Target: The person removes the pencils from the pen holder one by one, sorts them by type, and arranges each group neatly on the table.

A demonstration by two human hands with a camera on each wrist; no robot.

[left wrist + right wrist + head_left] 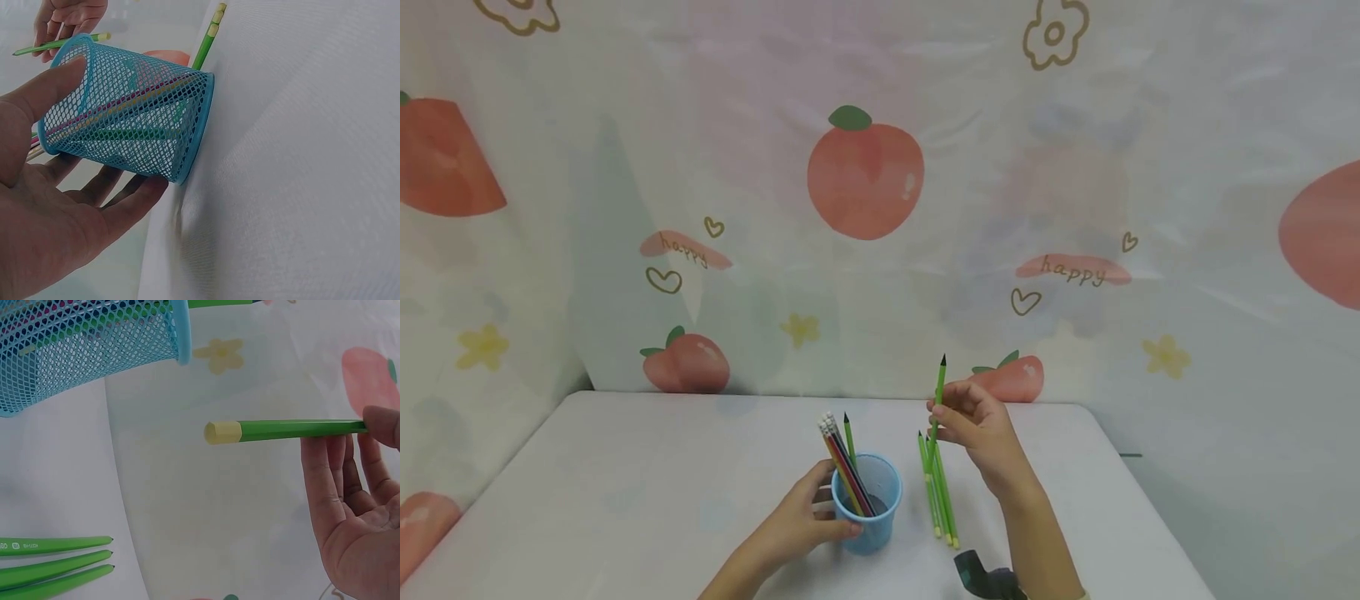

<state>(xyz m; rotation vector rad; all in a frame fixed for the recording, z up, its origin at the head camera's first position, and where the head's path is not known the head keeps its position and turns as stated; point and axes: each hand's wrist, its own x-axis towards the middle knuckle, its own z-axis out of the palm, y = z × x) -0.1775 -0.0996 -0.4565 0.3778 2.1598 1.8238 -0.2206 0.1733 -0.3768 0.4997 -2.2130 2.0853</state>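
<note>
A light blue mesh pencil cup (pixel 872 535) stands on the table, and my left hand (pixel 797 521) grips its side, thumb toward the front. Inside lean several dark, red and yellow pencils (pixel 842 467) with white ends up, plus one green pencil (pixel 848 433) point up. To the right of the cup, my right hand (pixel 985 429) pinches another green pencil (pixel 294 429) above the table, its dark point up and its yellow end down. Below that hand, three green pencils (pixel 56 559) lie side by side on the table.
A black curved object (pixel 988 577) sits at the table's near edge beside the right forearm. The white table (pixel 662 492) backs onto a printed fabric wall (pixel 760 167) with fruit and flowers.
</note>
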